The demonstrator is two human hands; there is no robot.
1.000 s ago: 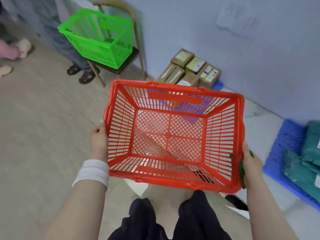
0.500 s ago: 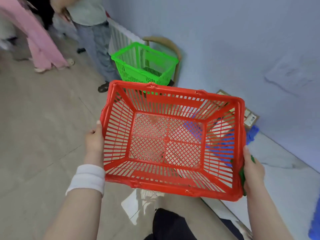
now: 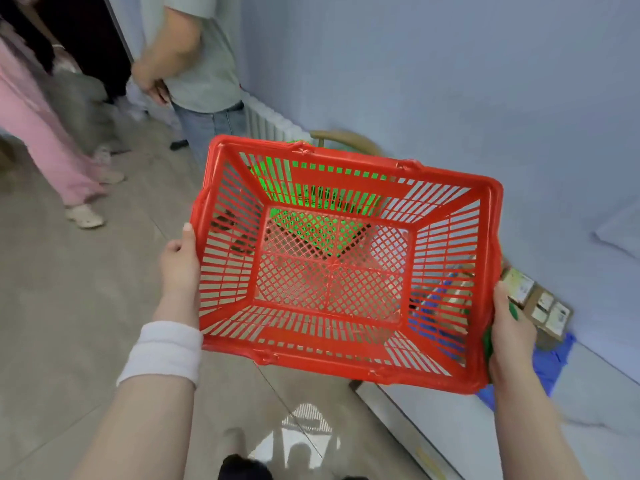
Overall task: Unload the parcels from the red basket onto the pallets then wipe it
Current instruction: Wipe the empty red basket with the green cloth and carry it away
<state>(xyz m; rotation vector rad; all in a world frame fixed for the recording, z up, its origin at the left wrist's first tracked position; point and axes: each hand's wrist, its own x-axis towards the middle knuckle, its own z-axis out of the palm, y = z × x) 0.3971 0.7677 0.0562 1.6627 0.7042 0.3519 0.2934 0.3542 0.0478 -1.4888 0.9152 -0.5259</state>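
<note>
Left hand (image 3: pixel 180 261) and right hand (image 3: pixel 509 334) grip opposite ends of the crosswise red basket (image 3: pixel 329 183), the right also pinching a green cloth (image 3: pixel 488 341).

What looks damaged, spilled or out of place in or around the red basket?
Nothing stands out. The red basket is empty and looks intact, held by the left hand and the right hand at its two ends. Only a green cloth is squeezed between right hand and rim.

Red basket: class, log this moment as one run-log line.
red basket: empty, held up | left hand: grips left rim | right hand: grips right rim with green cloth | parcels: on blue pallet
</note>
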